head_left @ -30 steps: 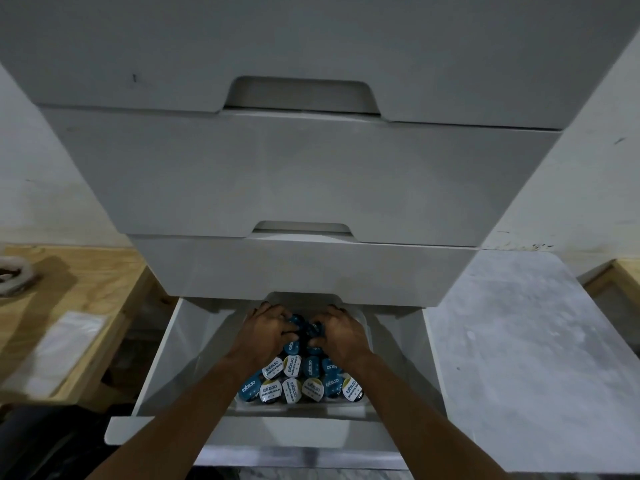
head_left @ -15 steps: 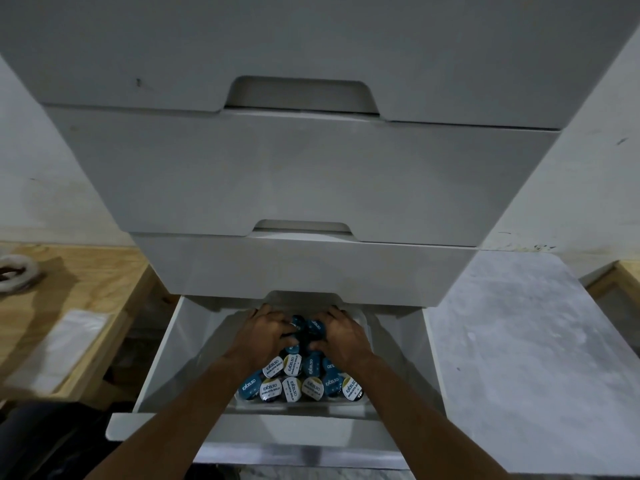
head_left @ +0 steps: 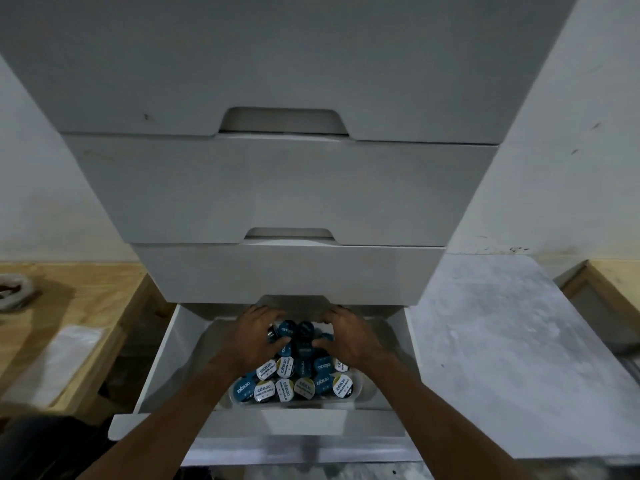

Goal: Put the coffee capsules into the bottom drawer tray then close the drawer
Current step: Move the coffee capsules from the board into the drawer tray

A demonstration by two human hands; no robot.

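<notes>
Here, my left hand (head_left: 256,336): fingers curled round blue and white round coffee capsules (head_left: 298,379).
My right hand (head_left: 348,336): fingers curled on the same heap.
Capsules: piled in clear plastic tray (head_left: 360,393), open white bottom drawer (head_left: 166,355).

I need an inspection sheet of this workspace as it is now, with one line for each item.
Surface: grey slab right of the drawer unit; wooden board on the left.
Job's things: bottom drawer open; clear tray inside it, heaped with coffee capsules.
Clutter: clear plastic bag on the board.
Hands: left hand and right hand both curl round capsules atop the heap.
Cables: nothing sure; a grey coil at the left edge is unclear.
Surroundings: upper drawers shut; white wall behind.
</notes>
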